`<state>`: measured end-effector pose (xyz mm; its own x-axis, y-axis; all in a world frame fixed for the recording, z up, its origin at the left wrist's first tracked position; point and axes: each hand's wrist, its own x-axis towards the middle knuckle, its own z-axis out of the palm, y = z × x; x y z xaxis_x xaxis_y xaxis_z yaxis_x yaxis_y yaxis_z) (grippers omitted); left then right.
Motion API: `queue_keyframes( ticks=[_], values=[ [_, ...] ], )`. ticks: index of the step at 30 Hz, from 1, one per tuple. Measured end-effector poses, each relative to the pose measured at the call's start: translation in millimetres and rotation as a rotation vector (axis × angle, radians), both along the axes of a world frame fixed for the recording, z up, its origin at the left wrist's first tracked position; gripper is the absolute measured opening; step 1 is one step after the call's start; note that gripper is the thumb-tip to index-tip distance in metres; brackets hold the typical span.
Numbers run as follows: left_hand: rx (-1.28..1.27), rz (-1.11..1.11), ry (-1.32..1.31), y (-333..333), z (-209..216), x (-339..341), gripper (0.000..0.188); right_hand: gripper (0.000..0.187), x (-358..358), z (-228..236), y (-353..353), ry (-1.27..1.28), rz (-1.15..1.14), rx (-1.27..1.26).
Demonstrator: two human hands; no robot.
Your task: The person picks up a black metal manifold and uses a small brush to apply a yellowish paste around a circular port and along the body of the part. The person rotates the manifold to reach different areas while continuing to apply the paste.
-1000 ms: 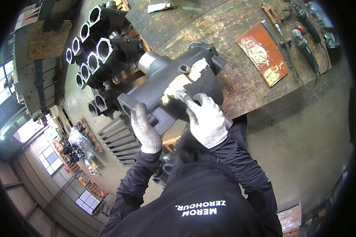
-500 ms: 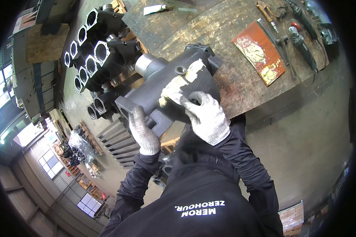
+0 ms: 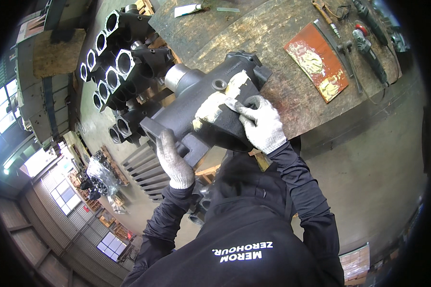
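Right hand [image 3: 262, 126] has slid its scraper [image 3: 234, 104] up the putty-smeared casting [image 3: 201, 110]; left hand [image 3: 173, 160] still clasps the flange at the worn bench's [image 3: 254, 43] near edge.

We see a matt dark cast-metal housing [image 3: 201, 107] patched with pale filler, knit cloth gloves, and a rough, worn wooden tabletop [image 3: 273, 38].
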<state>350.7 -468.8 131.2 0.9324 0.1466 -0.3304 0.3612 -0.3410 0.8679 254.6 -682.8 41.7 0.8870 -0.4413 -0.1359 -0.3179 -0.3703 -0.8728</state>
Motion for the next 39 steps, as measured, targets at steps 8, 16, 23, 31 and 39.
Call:
queue_keyframes(
  ticks=[8, 16, 23, 31, 39],
  values=[
    [-0.029, 0.026, 0.059, 1.9, 1.2, 1.2, 0.040, 0.031, -10.1, 17.6, 7.1, -0.080, 0.059, -0.004],
    [0.094, -0.031, -0.025, 2.8, 6.0, 4.1, 0.042, 0.036, -83.6, -56.6, -48.9, 0.200, -0.408, -0.081],
    [0.139, 0.047, -0.035, -10.7, 13.0, 8.9, 0.059, 0.036, -178.0, -161.4, -111.1, 0.522, -0.685, -0.348],
    [0.128, 0.147, -0.062, -7.4, 10.1, 16.9, 0.053, 0.037, -222.4, -242.4, -133.5, 0.621, -0.960, -0.308],
    [0.303, -0.014, -0.106, -12.4, 16.7, 13.9, 0.047, 0.036, -221.3, -257.6, -172.0, 0.673, -0.856, -0.323]
  ],
)
